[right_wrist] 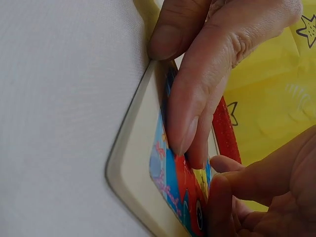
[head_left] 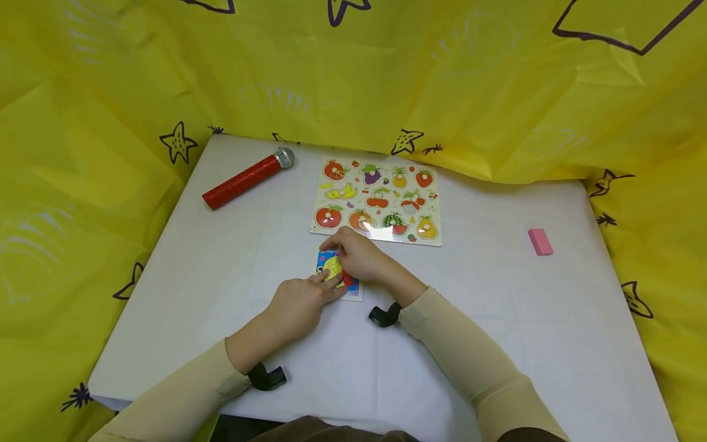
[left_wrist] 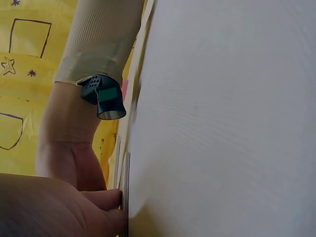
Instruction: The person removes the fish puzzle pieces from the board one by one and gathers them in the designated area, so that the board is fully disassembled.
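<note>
A small board puzzle (head_left: 353,291) with a pale rim and a blue, yellow and red picture lies flat on the table before me. My left hand (head_left: 301,304) presses on its near side with fairly straight fingers. In the right wrist view, the left fingers (right_wrist: 190,103) rest on the picture and the thumb touches the pale rim. My right hand (head_left: 359,255) is over the puzzle's upper right part with bent fingers. Its thumb and fingertips (right_wrist: 222,190) come together at the picture; whether they pinch a piece is hidden. The left wrist view shows the puzzle (left_wrist: 126,182) edge-on.
A fruit peg puzzle board (head_left: 381,193) lies just beyond the small puzzle. To its left is a red microphone (head_left: 245,179) with a silver head. A pink block (head_left: 540,242) sits at the right on the white-covered table (head_left: 475,276). Yellow patterned curtains (head_left: 353,80) surround the table.
</note>
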`<move>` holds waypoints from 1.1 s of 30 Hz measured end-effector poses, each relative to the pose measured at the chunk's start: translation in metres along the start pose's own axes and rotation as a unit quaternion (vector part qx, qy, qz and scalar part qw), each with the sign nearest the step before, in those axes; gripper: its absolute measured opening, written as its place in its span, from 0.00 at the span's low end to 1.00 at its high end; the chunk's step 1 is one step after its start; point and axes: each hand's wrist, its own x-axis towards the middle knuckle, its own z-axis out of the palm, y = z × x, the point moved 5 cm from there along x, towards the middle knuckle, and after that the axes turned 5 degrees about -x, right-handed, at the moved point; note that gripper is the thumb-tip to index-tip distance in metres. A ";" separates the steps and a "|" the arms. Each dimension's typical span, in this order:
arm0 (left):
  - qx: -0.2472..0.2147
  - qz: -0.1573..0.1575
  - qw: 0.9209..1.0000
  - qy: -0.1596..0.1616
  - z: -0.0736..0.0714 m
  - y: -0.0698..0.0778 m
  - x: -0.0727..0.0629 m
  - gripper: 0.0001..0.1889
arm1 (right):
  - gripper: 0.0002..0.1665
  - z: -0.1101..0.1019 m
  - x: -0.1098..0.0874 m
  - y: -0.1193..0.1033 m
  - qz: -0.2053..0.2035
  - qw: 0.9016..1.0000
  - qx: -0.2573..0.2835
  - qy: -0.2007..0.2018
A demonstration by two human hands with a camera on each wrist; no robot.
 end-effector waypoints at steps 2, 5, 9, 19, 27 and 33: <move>0.002 -0.001 1.000 0.000 0.000 0.000 0.000 0.28 | 0.21 0.000 0.000 0.000 0.001 1.000 0.004 -0.002; 0.002 -0.002 1.000 -0.001 0.000 0.000 -0.001 0.28 | 0.21 0.000 -0.001 0.001 -0.003 1.000 0.003 -0.001; -0.001 -0.005 1.000 -0.009 0.000 0.001 -0.001 0.28 | 0.21 0.000 -0.001 0.001 -0.014 1.000 0.000 0.008; -0.006 -0.012 1.000 -0.015 0.000 0.003 -0.001 0.25 | 0.20 0.000 0.001 0.004 -0.026 0.999 0.006 0.023; -0.015 -0.008 1.000 -0.004 0.001 0.005 -0.003 0.23 | 0.12 0.003 0.002 0.002 0.005 0.997 0.022 0.067; -0.043 -0.008 0.999 -0.015 0.001 0.007 -0.005 0.22 | 0.09 0.002 -0.001 0.000 0.033 0.992 0.050 0.112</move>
